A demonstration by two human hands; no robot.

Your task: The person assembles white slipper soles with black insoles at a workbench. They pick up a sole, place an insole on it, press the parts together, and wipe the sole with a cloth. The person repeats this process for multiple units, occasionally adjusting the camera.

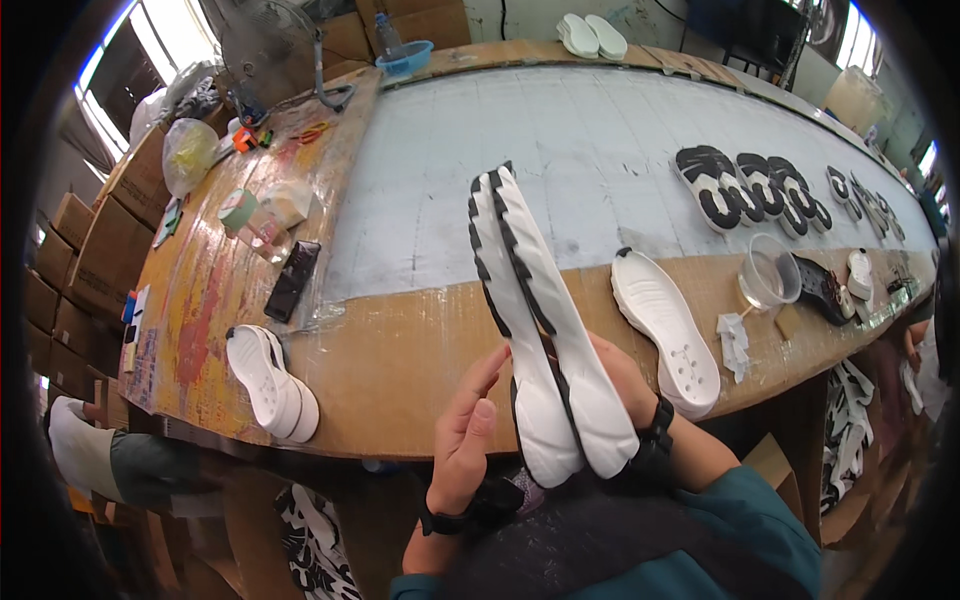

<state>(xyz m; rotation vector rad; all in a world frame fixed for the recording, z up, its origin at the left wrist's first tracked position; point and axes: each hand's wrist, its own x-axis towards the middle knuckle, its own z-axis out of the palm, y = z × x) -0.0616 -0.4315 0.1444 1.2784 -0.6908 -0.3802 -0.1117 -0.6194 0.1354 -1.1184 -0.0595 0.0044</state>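
Note:
Two white shoe soles with black treads stand on edge in front of me, the left sole [535, 380] and the right sole [575, 350] side by side with tread faces turned inward. My right hand [622, 385] grips them from the right, most of its fingers hidden behind the soles. To their left my left hand [465, 440] is open, its fingers stretched out and the tips at the left sole's edge. A single white sole [665, 330] lies to the right on the cardboard-covered table edge. Stacked white soles [268, 385] rest at the left.
Black-and-white soles [755, 190] lie in rows on the pale table surface [430, 150]. A clear plastic cup [768, 272] and crumpled tissue [733, 345] sit at right. On the left are a phone [293, 282] and a jar [255, 222]. Boxes of soles [318, 535] stand below.

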